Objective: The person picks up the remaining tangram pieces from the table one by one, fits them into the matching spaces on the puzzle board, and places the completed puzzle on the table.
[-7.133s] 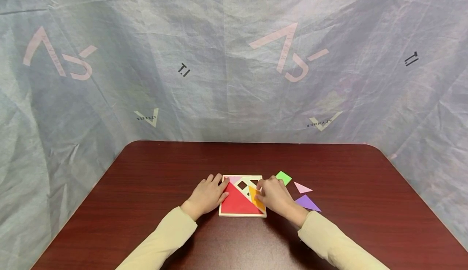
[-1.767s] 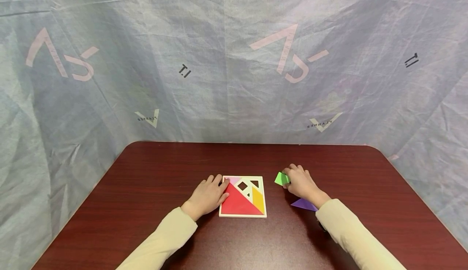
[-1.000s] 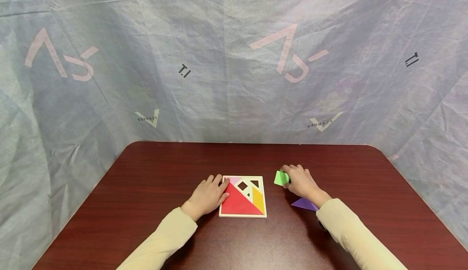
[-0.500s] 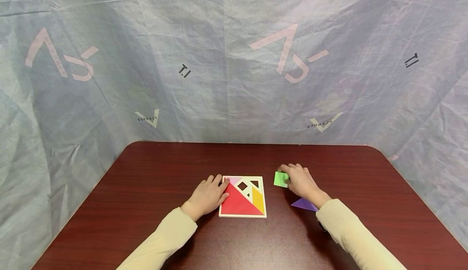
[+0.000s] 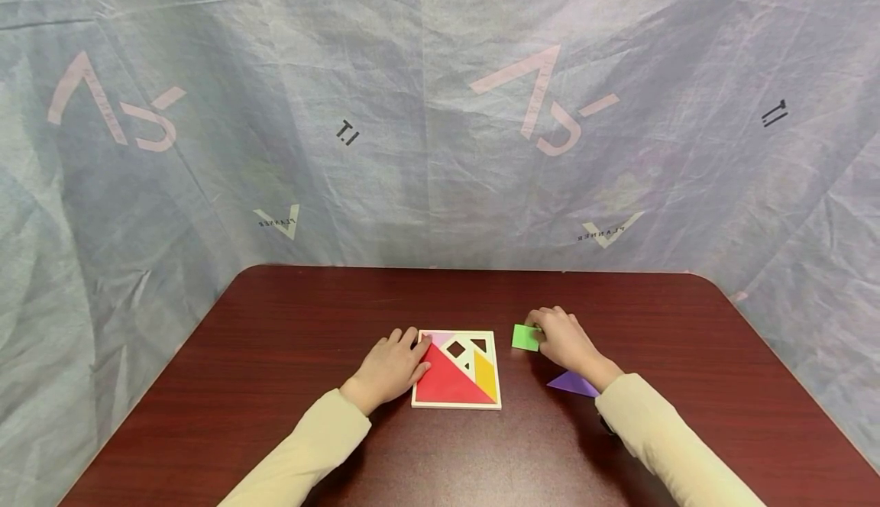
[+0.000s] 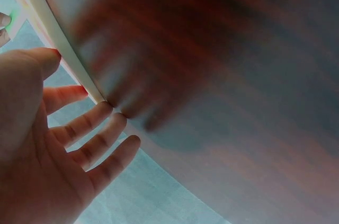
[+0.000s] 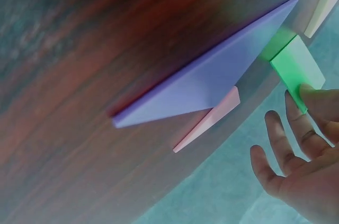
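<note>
A white-framed tangram board (image 5: 457,406) lies on the table, with red (image 5: 447,382), yellow (image 5: 484,377) and pink (image 5: 438,337) pieces in it. Dark openings show at its upper right. My left hand (image 5: 388,368) rests at the board's left side, thumb and index finger on its edge, the other fingers extended. To the right of the board, my right hand (image 5: 565,341) pinches a green square piece (image 5: 525,337) between thumb and fingers. In the right wrist view the green square is tilted, apart from the board.
A purple triangle (image 7: 212,73) lies on the dark red wooden table (image 5: 330,301) beneath the right forearm. A small pink triangle (image 7: 212,121) lies beside it; the right hand hides it in the head view. A grey cloth (image 5: 426,186) hangs behind the table.
My right hand has left the yellow piece, now flat in the board, and moved right to pick up the green square. Lately it has rotated that square. The left hand stays put.
</note>
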Tool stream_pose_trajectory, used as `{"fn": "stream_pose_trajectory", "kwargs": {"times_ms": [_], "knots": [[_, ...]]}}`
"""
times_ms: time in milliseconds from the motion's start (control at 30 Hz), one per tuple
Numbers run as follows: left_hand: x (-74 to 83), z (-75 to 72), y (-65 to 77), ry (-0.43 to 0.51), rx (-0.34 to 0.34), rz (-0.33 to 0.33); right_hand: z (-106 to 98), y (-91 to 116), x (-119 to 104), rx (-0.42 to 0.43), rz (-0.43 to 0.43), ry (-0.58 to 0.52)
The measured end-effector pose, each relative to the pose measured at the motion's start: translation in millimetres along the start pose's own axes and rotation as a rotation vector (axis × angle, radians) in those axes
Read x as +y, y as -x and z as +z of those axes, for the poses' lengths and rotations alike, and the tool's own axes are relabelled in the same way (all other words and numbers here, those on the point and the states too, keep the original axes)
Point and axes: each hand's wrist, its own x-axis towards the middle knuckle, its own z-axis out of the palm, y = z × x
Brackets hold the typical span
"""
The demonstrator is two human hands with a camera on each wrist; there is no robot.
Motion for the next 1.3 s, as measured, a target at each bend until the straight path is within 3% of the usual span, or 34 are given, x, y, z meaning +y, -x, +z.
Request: {"fn": "stream_pose_trajectory", "kwargs": {"times_ms": [500,1300], "knots": [[-0.2,0.1,-0.6,0.008,-0.009,-0.004,0,-3,-11,0.021,-0.005,-0.045],[-0.2,-0.1,-0.3,0.016,-0.026,-0.005,6,-12,-49,0.100,-0.173,-0.128]]}}
